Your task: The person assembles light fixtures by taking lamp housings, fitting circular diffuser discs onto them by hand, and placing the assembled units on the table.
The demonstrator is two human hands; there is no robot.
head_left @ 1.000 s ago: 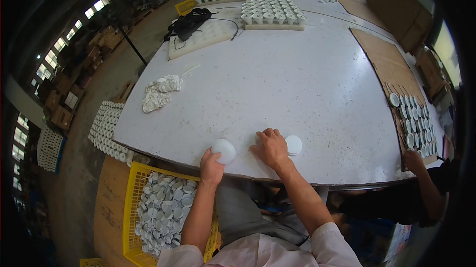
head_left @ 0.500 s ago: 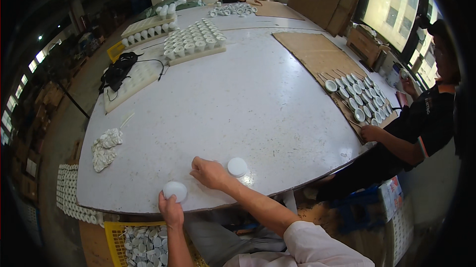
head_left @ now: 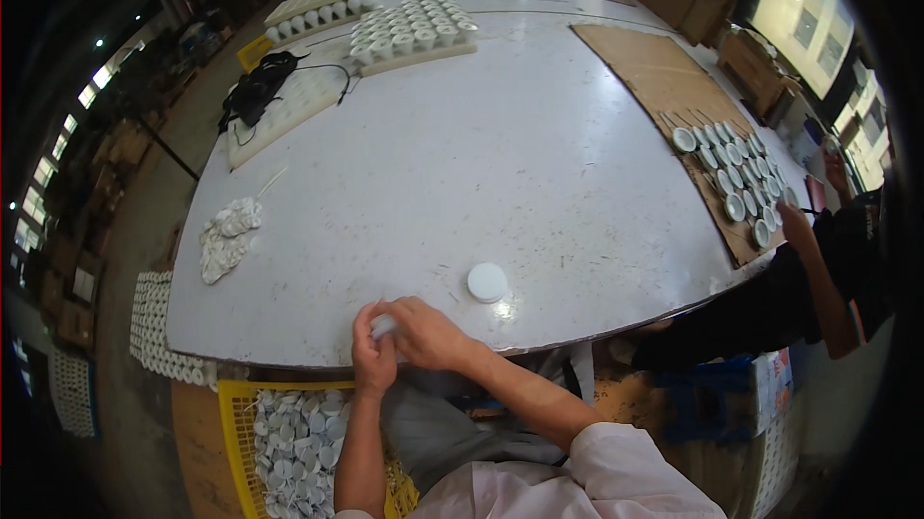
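At the table's near edge my two hands meet around a white round cap (head_left: 383, 325), mostly hidden by the fingers. My left hand (head_left: 372, 357) is closed on it from the near left side. From the right, my right hand (head_left: 431, 334) curls its fingers over the same cap, with their tips out of sight. A short stack of white round discs (head_left: 488, 282) lies on the table just right of and beyond my right hand. Below the table edge, by my left forearm, a yellow crate (head_left: 231, 442) holds many small white discs.
A crumpled white cloth (head_left: 229, 235) lies at the left. Farther off are a black cable bundle (head_left: 260, 90) on a pale tray and a tray of white bulb-shaped parts (head_left: 414, 30). At the right, white round parts (head_left: 734, 172) lie on cardboard beside a co-worker (head_left: 818, 278).
My hands have come together; my right hand now closes over the white cap in my left. The head view has shifted. The co-worker's near hand has moved farther over the round parts.
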